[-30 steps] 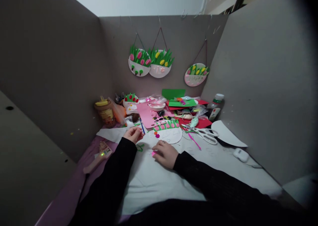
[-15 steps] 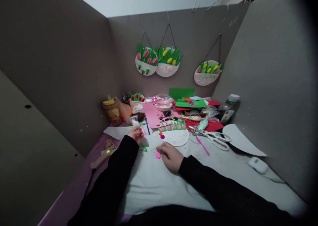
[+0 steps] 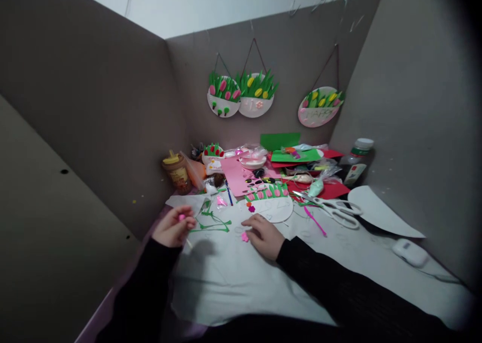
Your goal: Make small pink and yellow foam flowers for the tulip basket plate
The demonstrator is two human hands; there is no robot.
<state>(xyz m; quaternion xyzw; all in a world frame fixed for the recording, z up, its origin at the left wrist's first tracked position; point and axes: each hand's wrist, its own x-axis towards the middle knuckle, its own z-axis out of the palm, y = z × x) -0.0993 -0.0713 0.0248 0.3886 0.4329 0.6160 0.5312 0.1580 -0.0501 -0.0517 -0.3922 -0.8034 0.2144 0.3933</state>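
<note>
Left hand [image 3: 173, 227] pinches small bright-pink lump [image 3: 182, 217]; right hand [image 3: 265, 237] loosely spread beside pink flower-shaped piece [image 3: 244, 237] on white cloth [image 3: 229, 275] — contact unclear. Thin green strips [image 3: 214, 227] between; white tulip-trimmed plate [image 3: 276, 210] just beyond.

From here I have the plate [image 3: 276, 211] on the sheet [image 3: 226, 288], flower [image 3: 244, 237] before it, scissors [image 3: 323, 202] right, cup [image 3: 177, 173] behind left.

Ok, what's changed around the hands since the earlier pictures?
The left hand has drawn left and nearer the person, off the clear packet with pink contents; it now pinches a small pink piece. The right hand stays beside the pink flower, the white plate beyond.
</note>
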